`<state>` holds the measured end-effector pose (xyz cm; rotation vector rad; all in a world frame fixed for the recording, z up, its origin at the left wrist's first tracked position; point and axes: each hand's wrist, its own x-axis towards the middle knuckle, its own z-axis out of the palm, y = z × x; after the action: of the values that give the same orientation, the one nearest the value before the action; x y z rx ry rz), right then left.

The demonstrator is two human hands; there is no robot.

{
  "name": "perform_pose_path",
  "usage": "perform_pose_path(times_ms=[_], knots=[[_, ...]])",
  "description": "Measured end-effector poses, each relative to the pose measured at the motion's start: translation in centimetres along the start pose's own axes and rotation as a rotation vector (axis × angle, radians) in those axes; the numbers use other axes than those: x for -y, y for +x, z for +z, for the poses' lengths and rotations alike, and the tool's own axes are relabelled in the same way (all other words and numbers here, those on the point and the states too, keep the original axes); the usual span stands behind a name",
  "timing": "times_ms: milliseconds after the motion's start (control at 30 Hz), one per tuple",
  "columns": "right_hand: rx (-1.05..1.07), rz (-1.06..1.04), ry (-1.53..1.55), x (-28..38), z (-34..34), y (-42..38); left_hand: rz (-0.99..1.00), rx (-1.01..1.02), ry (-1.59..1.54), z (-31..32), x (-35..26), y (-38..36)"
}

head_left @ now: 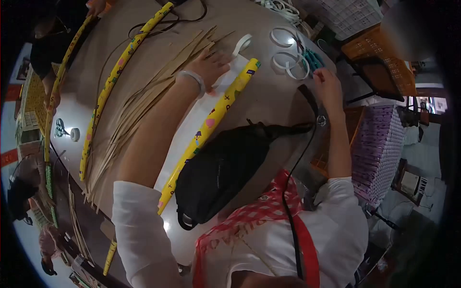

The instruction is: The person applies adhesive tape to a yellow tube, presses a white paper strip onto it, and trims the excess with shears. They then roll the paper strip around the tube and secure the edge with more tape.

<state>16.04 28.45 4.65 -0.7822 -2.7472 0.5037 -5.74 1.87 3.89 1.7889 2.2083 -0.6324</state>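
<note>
My left hand [211, 69] lies on a white paper sheet [180, 144], its fingers spread. Alongside the sheet runs a long yellow printed roll [210, 123], slanting across the table beside a black bag [223, 170]. Just beyond the fingertips, a curl of white tape [242, 44] stands up. My right hand [329, 86] has its fingers curled at the teal handles of a pair of scissors [313, 59]; the exact grip is partly hidden. Loops of white strip [290, 64] lie beside the blades.
Long thin tan strips [139, 103] and another yellow roll [117, 67] lie to the left. A person's hand [54, 99] holds a further yellow roll at the far left. Orange crates [377, 53] and a purple woven stack [377, 151] stand at right.
</note>
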Motion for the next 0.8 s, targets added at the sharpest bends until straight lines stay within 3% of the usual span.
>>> perform_pose_path(times_ms=[67, 133, 200, 267, 400, 467, 500, 567, 700, 767, 800], knots=[[-0.039, -0.027, 0.036, -1.7, 0.1, 0.7, -0.006, 0.021, 0.007, -1.0, -0.4, -0.3], [-0.189, -0.236, -0.034, -2.6, 0.4, 2.4, 0.019, -0.025, -0.049, -0.8, -0.3, -0.3], [-0.118, -0.288, 0.02, -4.2, 1.3, 3.7, -0.013, -0.022, -0.027, -0.8, -0.8, -0.5], [-0.032, -0.142, -0.232, -3.7, 1.7, 3.5, -0.02, -0.041, -0.057, -1.3, -0.9, -0.9], [0.114, -0.065, -0.122, -3.3, -1.4, 3.2, -0.029, -0.011, 0.036, -0.9, -0.9, 0.0], [0.378, 0.178, 0.048, -4.2, -3.4, 3.1, -0.02, -0.014, 0.012, -0.9, -0.9, -0.3], [0.38, 0.178, 0.048, -5.5, -3.8, 2.8, -0.02, -0.012, 0.011, -0.9, -0.9, -0.5], [0.504, 0.087, 0.525, -7.8, -4.4, 2.2, -0.011, 0.013, 0.04, -1.4, -0.9, -0.4], [0.547, 0.048, 0.388, -6.8, -6.9, 1.9, -0.019, -0.013, -0.022, -1.1, -1.0, -0.2], [0.467, -0.013, -0.013, -3.7, -8.7, 0.8, -0.013, 0.012, -0.024, -1.3, -1.1, 0.5], [0.463, -0.008, -0.005, -3.6, -9.3, 0.4, -0.015, 0.042, 0.001, -1.2, -1.1, 0.7]])
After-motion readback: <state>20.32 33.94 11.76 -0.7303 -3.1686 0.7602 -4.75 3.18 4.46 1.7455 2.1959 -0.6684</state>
